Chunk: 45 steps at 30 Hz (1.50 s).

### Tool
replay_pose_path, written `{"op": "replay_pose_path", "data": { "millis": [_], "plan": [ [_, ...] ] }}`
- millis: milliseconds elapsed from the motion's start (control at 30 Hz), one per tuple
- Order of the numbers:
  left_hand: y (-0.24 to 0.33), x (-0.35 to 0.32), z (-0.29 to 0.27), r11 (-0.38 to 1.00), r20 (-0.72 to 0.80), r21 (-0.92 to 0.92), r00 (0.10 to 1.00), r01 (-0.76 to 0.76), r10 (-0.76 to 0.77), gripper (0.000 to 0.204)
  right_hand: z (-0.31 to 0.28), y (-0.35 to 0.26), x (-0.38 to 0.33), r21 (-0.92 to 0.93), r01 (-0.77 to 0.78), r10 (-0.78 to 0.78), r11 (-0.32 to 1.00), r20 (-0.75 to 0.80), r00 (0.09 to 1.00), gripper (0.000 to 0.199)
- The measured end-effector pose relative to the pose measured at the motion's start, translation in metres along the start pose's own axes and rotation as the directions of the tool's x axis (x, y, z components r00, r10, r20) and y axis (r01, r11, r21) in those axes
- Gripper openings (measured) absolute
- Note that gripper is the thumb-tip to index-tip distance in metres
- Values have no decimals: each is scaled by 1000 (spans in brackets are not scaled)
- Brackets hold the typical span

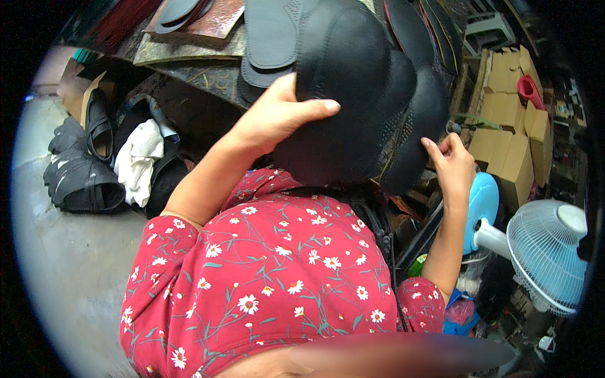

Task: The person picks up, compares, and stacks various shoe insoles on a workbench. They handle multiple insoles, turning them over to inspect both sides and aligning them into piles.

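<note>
A large black leather-like panel [353,94], with rounded lobes, stitched lines and rows of small holes, hangs in front of my chest. My left hand [280,113] grips it at its left side, thumb on top and the other fingers hidden behind it. At the right edge, my right hand [450,160] is closed in a pinch against the panel's rounded lobe. Beside the panel's upper left lie flat dark pieces with rounded ends [271,38], stacked on the worktable [189,53].
Black strapped footwear [85,176] and a white cloth [138,160] lie in a heap at the left. Cardboard boxes [504,151] are stacked on the right, near a blue and white fan [545,258]. More dark, curved pieces [409,28] hang over the table's right side.
</note>
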<state>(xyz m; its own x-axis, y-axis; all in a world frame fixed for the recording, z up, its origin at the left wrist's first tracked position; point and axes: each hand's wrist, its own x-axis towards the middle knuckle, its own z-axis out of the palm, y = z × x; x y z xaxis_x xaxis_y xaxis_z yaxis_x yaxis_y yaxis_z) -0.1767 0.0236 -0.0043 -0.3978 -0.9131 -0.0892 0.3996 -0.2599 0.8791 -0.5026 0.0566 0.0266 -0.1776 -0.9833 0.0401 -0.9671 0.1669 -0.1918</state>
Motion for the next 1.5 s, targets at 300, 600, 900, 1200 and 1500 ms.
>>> {"op": "replay_pose_path", "data": {
  "millis": [300, 600, 900, 1200, 1500],
  "plan": [
    [-15, 6, 21, 990, 184, -84, 978, 110, -93, 46, 1, -66, -18, 830, -185, -218, 526, 342, 914, 16],
    [-8, 5, 5, 929, 128, -284, 969, 238, -209, 49, -21, -18, 2, 803, -259, 98, 537, 246, 964, 26],
    [-15, 8, 10, 987, 173, -121, 981, 108, -86, 48, 1, -24, -2, 422, 136, -105, 897, -96, 990, 25],
    [-8, 4, 13, 993, 126, -95, 990, 72, -59, 50, 8, -73, -10, 835, -83, -227, 543, 241, 944, 29],
    [9, -14, -6, 995, -75, -94, 997, -21, 14, 50, 13, -64, 10, 749, -71, -191, 659, 257, 947, 33]
  ]
}}
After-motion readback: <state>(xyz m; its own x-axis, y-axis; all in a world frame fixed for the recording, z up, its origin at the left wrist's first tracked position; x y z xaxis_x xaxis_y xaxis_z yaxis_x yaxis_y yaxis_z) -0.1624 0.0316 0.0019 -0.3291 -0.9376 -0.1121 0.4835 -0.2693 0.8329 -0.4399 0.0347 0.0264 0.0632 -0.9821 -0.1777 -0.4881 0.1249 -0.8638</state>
